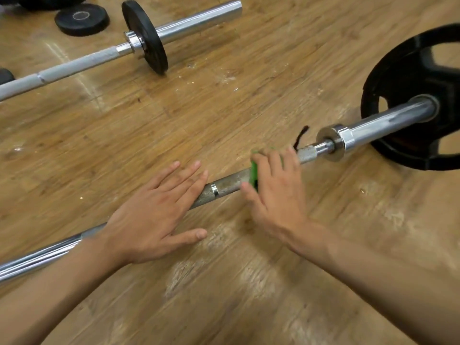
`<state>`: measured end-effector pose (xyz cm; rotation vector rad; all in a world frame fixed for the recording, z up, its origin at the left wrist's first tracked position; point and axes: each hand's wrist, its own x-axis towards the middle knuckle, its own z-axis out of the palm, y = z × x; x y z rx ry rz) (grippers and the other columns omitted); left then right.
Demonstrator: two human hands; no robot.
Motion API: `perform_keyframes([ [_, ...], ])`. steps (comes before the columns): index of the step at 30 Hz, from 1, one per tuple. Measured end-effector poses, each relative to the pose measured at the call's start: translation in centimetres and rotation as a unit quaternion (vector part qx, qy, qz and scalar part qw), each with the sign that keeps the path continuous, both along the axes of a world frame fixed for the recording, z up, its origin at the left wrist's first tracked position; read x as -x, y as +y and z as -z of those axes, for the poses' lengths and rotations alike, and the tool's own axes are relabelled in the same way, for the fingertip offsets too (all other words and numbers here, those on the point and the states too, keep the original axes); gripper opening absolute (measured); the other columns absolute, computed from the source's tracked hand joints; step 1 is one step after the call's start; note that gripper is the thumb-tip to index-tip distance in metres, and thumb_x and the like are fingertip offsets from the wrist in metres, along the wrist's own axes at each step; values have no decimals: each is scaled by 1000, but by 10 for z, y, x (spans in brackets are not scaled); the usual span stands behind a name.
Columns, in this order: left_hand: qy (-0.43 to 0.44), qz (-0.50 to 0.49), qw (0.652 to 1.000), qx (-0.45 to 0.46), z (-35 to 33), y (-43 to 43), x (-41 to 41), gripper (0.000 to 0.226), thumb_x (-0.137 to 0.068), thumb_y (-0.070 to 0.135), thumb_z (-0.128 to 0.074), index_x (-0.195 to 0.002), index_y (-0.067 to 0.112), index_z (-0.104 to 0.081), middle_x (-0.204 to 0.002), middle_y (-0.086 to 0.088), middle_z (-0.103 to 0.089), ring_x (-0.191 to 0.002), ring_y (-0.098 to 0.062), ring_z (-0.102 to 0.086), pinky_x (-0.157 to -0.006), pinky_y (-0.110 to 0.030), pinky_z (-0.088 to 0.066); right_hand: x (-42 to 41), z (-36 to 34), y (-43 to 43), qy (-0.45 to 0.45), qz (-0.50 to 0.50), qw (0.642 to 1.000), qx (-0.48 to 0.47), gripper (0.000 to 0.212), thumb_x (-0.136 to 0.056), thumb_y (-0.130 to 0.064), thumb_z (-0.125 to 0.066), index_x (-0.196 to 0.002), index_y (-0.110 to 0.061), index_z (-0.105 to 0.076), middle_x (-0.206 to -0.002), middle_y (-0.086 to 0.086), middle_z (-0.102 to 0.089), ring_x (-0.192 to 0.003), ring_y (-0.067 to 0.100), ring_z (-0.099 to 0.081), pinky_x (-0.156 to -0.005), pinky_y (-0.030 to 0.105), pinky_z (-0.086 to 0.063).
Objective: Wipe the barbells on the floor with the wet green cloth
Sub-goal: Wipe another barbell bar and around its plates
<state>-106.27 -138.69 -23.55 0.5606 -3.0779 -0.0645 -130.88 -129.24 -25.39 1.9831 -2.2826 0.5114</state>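
While left hand point(154, 215) lies flat, fingers spread, steadying steel barbell point(229, 185) on wooden floor point(224, 108), right hand point(276, 192) wraps green cloth point(254, 173) round it for wiping.

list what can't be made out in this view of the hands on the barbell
Head view:
- green cloth: mostly hidden under the right hand; only an edge shows, and wetness cannot be told.
- near barbell: left end cut off by the frame edge; a stretch hidden under the left hand.
- large plate: cut off by the right edge.
- right hand's fingers: motion-blurred.
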Motion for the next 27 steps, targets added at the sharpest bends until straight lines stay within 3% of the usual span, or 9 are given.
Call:
perform_keyframes([
  [4, -2, 4, 1000, -4, 1, 1, 1, 95, -104, 74, -17, -164, 0, -18, -170, -15, -25, -162, -23, -10, -128, -50, -11, 19, -4, 6, 61, -153, 986, -37, 84, -101, -69, -20, -137, -2, -56, -131, 19, -57, -123, 40, -53, -124, 54, -23],
  [8, -1, 1, 1000, 9, 1, 6, 1, 95, -104, 73, -20, -162, -1, -23, -168, -15, -29, -161, -25, -14, -127, -51, -12, 89, -5, 11, 64, -7, 997, -33, 82, -104, -66, -14, -127, 0, -57, -123, 21, -57, -119, 43, -51, -121, 57, -26],
  [11, -2, 2, 1000, 17, 2, 9, 4, 97, -103, 75, -23, -162, -2, -23, -168, -16, -28, -161, -25, -15, -128, -50, -11, 52, -5, 5, -9, 90, 996, 15, 86, -103, -68, -8, -114, 0, -60, -115, 20, -57, -114, 40, -49, -118, 60, -28],
  [14, -2, 5, 1000, 15, 1, 13, 4, 98, -102, 76, -25, -163, -2, -21, -168, -16, -28, -161, -25, -15, -128, -51, -12, -14, 1, 13, -17, -50, 999, 4, 88, -100, -71, -14, -122, 0, -61, -123, 19, -58, -119, 38, -49, -120, 58, -25],
  [17, -3, 9, 1000, 9, 1, 16, 4, 97, -103, 75, -25, -163, -1, -21, -168, -16, -28, -161, -26, -16, -128, -51, -13, 15, 2, 19, 44, -162, 985, -29, 86, -100, -71, -23, -138, -1, -57, -134, 21, -56, -124, 41, -52, -121, 53, -28],
  [20, -9, -4, 1000, 19, 1, 20, 3, 99, -102, 76, -24, -163, -2, -20, -167, -18, -28, -160, -27, -17, -127, -53, -14, 74, -2, 21, 50, -58, 997, -29, 81, -104, -67, -22, -133, -1, -58, -127, 22, -58, -121, 43, -53, -121, 56, -27],
  [23, -16, -1, 999, 32, 1, 22, 7, 104, -100, 79, -25, -161, -4, -23, -165, -21, -33, -160, -30, -19, -127, -54, -15, 54, -7, 22, 0, 70, 998, -2, 84, -104, -67, -11, -121, -1, -61, -120, 18, -59, -118, 37, -51, -124, 56, -21],
  [25, -18, 0, 999, 38, 0, 25, 9, 108, -97, 83, -25, -159, -6, -27, -163, -22, -35, -159, -31, -20, -126, -54, -16, -1, -6, 20, -18, 7, 1000, -18, 87, -102, -68, -9, -120, -1, -62, -122, 18, -60, -120, 36, -51, -124, 56, -19],
  [27, -19, 0, 999, 38, 1, 28, 7, 111, -96, 84, -25, -158, -8, -30, -162, -23, -36, -158, -32, -22, -126, -53, -16, -50, 1, 26, -3, -105, 994, -31, 85, -101, -68, -18, -133, 0, -58, -134, 20, -57, -130, 39, -48, -126, 54, -18],
])
